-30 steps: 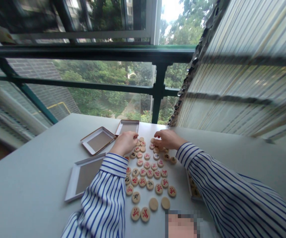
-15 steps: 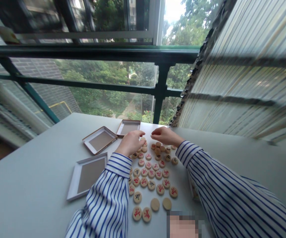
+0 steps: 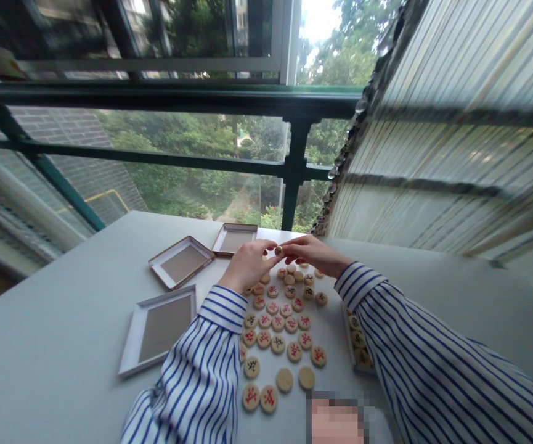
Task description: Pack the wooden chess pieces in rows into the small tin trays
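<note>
Several round wooden chess pieces (image 3: 278, 324) with red or black characters lie spread on a white table (image 3: 53, 345). My left hand (image 3: 248, 265) and my right hand (image 3: 310, 251) meet just above the far end of the pieces. Both are pinched on one small wooden piece (image 3: 278, 250) held between their fingertips. Both arms wear blue-and-white striped sleeves.
Three shallow box trays lie on the left: a large white one (image 3: 130, 345), a brown-rimmed one (image 3: 180, 262) and a smaller one (image 3: 236, 237). A tray holding more pieces (image 3: 357, 345) sits partly under my right sleeve. A green railing, window and striped curtain (image 3: 455, 154) stand beyond.
Both hands lifted off the far pieces and came together, now pinching one piece between them above the table. The view shifted slightly.
</note>
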Demonstrator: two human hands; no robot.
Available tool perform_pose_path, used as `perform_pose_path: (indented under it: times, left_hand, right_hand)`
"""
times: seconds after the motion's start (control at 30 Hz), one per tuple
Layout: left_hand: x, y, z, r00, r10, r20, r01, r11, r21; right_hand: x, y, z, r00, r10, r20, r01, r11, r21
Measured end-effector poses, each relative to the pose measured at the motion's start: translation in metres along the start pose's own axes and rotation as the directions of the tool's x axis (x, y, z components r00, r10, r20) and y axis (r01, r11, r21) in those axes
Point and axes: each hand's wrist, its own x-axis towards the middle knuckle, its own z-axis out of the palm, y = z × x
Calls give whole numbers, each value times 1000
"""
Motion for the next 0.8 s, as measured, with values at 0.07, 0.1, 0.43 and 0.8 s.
perform_pose_path:
  times: [0.07, 0.1, 0.43, 0.8]
  left_hand:
    - [0, 1, 0, 1000, 7, 2, -7, 1000, -10]
    - [1, 1, 1, 1000, 9, 3, -9, 1000, -15]
    - [1, 3, 7, 999, -9, 36, 7, 998, 65]
    - [-3, 1, 27, 988, -81, 131, 19, 907, 420]
  right_hand:
    - [-1, -1, 0, 1000, 6, 2, -6, 1000, 22]
    - [-1, -2, 1, 1000, 4, 3, -4, 1000, 29]
    - [-7, 1, -5, 997, -40, -71, 31, 992, -119]
    - [-9, 28, -16, 950, -300, -89, 147, 677, -721]
